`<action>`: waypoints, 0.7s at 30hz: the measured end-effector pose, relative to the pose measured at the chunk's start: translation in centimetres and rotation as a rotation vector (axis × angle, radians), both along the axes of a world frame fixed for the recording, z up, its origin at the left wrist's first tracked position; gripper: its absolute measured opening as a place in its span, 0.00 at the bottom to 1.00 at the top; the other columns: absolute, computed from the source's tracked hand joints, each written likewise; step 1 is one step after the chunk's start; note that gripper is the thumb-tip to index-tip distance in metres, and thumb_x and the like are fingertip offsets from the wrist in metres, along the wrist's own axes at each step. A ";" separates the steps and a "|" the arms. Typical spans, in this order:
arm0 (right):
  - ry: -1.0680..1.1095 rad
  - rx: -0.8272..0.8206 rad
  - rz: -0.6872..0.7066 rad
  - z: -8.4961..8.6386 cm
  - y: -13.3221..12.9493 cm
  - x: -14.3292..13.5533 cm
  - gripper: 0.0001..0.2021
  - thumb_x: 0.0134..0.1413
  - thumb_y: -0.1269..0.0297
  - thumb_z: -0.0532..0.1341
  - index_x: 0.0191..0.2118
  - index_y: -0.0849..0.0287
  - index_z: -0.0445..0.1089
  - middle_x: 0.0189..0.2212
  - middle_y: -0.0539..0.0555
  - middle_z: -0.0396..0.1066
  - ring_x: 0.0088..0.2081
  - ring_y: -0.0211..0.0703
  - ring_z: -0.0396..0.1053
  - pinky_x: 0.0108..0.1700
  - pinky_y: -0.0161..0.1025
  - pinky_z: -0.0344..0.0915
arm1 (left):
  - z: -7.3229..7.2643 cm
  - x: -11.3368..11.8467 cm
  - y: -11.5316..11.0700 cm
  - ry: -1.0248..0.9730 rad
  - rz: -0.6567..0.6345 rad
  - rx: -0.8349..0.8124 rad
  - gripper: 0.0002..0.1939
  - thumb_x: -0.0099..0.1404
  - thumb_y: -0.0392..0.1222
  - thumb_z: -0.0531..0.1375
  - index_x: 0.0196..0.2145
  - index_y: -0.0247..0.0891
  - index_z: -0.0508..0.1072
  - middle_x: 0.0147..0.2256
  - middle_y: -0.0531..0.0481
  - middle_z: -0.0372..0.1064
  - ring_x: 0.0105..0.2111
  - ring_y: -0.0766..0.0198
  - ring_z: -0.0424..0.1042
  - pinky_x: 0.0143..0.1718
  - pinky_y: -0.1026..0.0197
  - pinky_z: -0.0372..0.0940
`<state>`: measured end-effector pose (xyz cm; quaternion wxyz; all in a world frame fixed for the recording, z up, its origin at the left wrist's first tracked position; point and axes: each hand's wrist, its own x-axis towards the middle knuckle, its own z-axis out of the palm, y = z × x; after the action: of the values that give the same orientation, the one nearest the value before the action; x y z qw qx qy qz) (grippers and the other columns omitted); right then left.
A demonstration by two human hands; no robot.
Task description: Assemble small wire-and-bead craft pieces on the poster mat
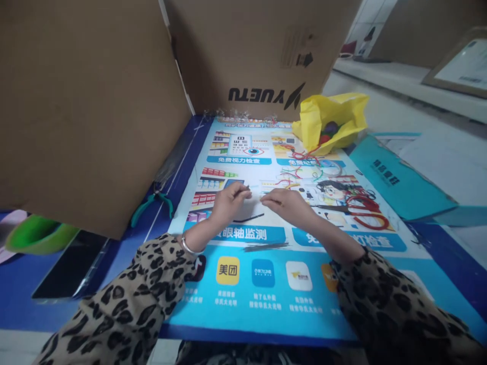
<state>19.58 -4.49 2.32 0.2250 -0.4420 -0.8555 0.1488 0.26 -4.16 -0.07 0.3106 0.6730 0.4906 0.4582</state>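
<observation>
A thin dark strip (249,219) lies on a printed poster (243,324), just below a person's fingertips. The left hand (229,201) and right hand (288,205) face each other, fingers bent and pinched narrow; blur makes it impossible to tell what either holds. Leopard-print sleeves (152,274) run out of frame. Nearby lie a bundle of dark strips (266,247) and red-handled scissors (345,208); beyond, a yellow bag (315,119) partly hides its contents.

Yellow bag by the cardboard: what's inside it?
Through the opening of the yellow bag you can see something dark and round and something red. The bag's sides cover the rest, so anything deeper can't be seen.
</observation>
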 end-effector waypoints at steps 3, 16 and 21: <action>-0.149 -0.084 0.123 1.6 -1.6 1.0 0.10 0.56 0.66 0.54 0.34 0.56 0.74 0.33 0.51 0.75 0.36 0.41 0.70 0.39 0.36 0.61 | -0.5 0.0 0.2 -0.024 -0.011 0.005 0.04 0.58 0.40 0.56 0.27 0.39 0.68 0.28 0.54 0.71 0.30 0.67 0.68 0.32 0.65 0.61; -0.787 0.130 0.382 2.4 -8.5 -1.5 0.07 0.41 0.81 0.59 0.28 0.63 0.68 0.27 0.57 0.69 0.30 0.44 0.64 0.26 0.36 0.54 | 0.2 -0.1 -0.1 0.012 -0.001 0.016 0.04 0.59 0.39 0.56 0.27 0.38 0.68 0.27 0.54 0.71 0.30 0.69 0.67 0.33 0.65 0.60; -0.950 0.113 0.454 2.5 -7.9 -3.3 0.08 0.39 0.83 0.58 0.26 0.63 0.68 0.24 0.57 0.69 0.25 0.42 0.64 0.22 0.35 0.49 | 0.1 -0.3 0.2 -0.065 -0.008 -0.020 0.04 0.58 0.39 0.56 0.26 0.38 0.67 0.26 0.55 0.71 0.26 0.70 0.66 0.30 0.66 0.60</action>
<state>16.23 -12.36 4.78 -0.2020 -0.2513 -0.9440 -0.0693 -0.02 -3.92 0.05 0.3351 0.6566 0.4820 0.4736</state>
